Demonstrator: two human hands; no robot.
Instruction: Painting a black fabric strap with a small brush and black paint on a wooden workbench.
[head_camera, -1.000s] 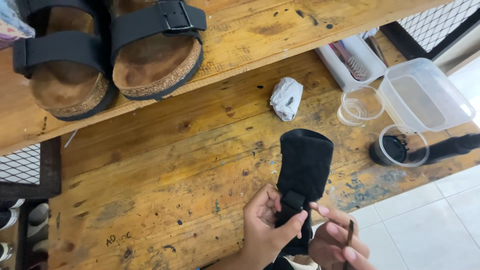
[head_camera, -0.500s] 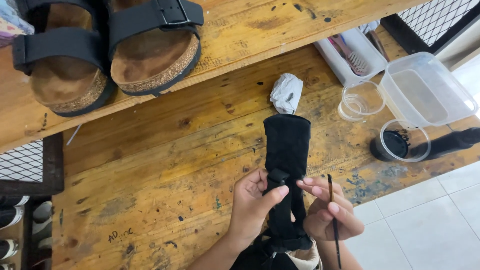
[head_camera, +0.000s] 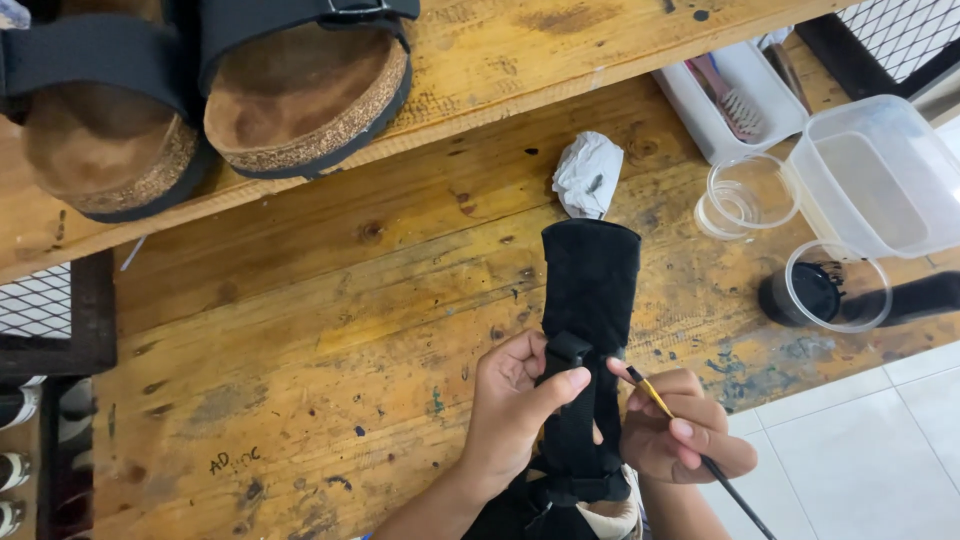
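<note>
1. Two hands work on one black sandal (head_camera: 590, 300), which stands on end over the near edge of the wooden worktop (head_camera: 300, 360), its toe pointing away from the person.
2. Left hand (head_camera: 515, 410): fingers clamped on the sandal's black strap (head_camera: 567, 352), thumb pressed across the front of it.
3. Right hand (head_camera: 680, 435): fingers closed together on a thin paintbrush (head_camera: 690, 440), held like a pen, its tip just beside the strap and the sandal's right edge.
4. Beyond the sandal's toe, a crumpled white cloth (head_camera: 588, 172) lies on the worktop, almost touching it.
5. To the right stand an empty clear cup (head_camera: 745, 195), a clear cup with black liquid (head_camera: 835, 285) in it, a clear plastic tub (head_camera: 880, 175) and a white tray (head_camera: 735, 90) holding brushes.
6. On the raised wooden shelf (head_camera: 500, 60) at the back rest two brown sandals with black straps (head_camera: 300, 100), side by side.
7. White floor tiles (head_camera: 880, 450) show at the lower right.
</note>
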